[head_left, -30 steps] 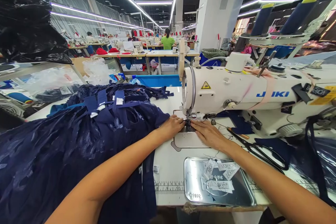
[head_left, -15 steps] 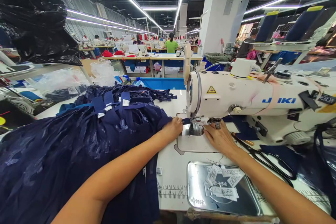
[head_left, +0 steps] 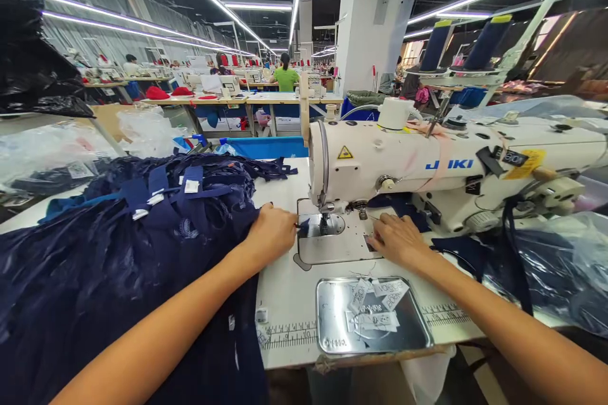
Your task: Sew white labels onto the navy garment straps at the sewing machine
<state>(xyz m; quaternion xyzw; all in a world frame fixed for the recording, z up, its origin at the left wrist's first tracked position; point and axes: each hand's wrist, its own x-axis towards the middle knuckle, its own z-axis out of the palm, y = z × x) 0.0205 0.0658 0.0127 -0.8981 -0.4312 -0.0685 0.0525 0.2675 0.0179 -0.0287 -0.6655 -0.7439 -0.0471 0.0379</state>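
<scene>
Left hand [head_left: 274, 235] shifted left, clamped on navy strip [head_left: 304, 225]; right hand [head_left: 399, 240] (grip: can't tell) at bed plate's [head_left: 332, 250] right edge; gap before metal tray [head_left: 332, 330].

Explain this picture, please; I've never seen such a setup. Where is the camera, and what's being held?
There's no robot: the camera sits on a person's head, looking forward and down. The white machine is an industrial sewing machine. Left of its presser foot, the left hand pinches navy fabric. The right hand is at the right side of the bed plate; whether it holds anything is unclear. Navy garments are heaped at left, and a metal tray with printed labels lies in front.
</scene>
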